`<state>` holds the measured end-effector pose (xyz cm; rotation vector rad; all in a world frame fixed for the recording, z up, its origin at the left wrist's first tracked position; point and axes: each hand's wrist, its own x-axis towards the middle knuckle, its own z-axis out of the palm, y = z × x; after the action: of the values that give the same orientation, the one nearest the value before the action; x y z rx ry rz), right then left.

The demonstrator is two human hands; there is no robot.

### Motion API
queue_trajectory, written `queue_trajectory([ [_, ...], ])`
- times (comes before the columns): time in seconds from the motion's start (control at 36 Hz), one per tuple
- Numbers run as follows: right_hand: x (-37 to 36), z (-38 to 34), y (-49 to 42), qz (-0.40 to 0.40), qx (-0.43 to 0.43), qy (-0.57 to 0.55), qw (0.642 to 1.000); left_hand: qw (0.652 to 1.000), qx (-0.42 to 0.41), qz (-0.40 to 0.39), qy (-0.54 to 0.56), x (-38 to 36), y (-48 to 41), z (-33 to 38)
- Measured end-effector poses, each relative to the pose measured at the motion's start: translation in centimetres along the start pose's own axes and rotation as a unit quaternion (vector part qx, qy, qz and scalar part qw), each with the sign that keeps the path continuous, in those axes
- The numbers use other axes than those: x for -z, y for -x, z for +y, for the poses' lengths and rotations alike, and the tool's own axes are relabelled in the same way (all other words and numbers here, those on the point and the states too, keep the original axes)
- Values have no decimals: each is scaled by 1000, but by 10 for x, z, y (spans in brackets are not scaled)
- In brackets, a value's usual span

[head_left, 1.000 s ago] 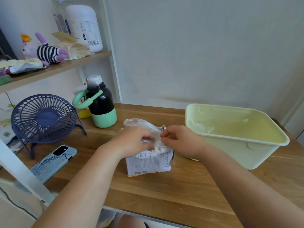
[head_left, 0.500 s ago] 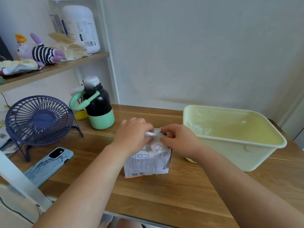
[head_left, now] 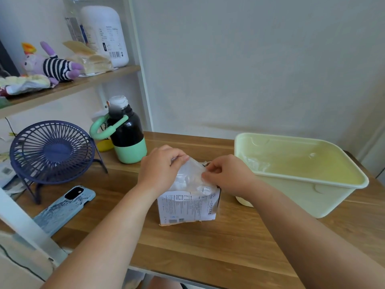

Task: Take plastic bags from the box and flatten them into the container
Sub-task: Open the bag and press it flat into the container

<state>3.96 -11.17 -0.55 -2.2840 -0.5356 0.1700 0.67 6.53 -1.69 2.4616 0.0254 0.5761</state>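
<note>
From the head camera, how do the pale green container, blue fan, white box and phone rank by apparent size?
1. Pale green container.
2. Blue fan.
3. White box and phone look about alike; the box is partly covered, so I won't rank them.

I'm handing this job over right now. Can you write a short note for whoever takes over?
Left hand pinches the top of a clear plastic bag. Right hand pinches the same bag's right edge.
The bag is partly out of the box, which stands on the table left of the container.
Done: one flattened bag seems to lie in the container.
Left: pull this bag free, flatten it in the container, repeat.
</note>
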Motion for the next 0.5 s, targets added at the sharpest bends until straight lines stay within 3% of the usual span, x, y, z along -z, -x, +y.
queue_trajectory([
  [0.28,6,-2,-2,-10,-27,-55,998,997,-57,-1,-61,10,-3,8],
  [0.5,2,-8,-5,8,33,-28,999,994,-108,24,18,5,-1,10],
])
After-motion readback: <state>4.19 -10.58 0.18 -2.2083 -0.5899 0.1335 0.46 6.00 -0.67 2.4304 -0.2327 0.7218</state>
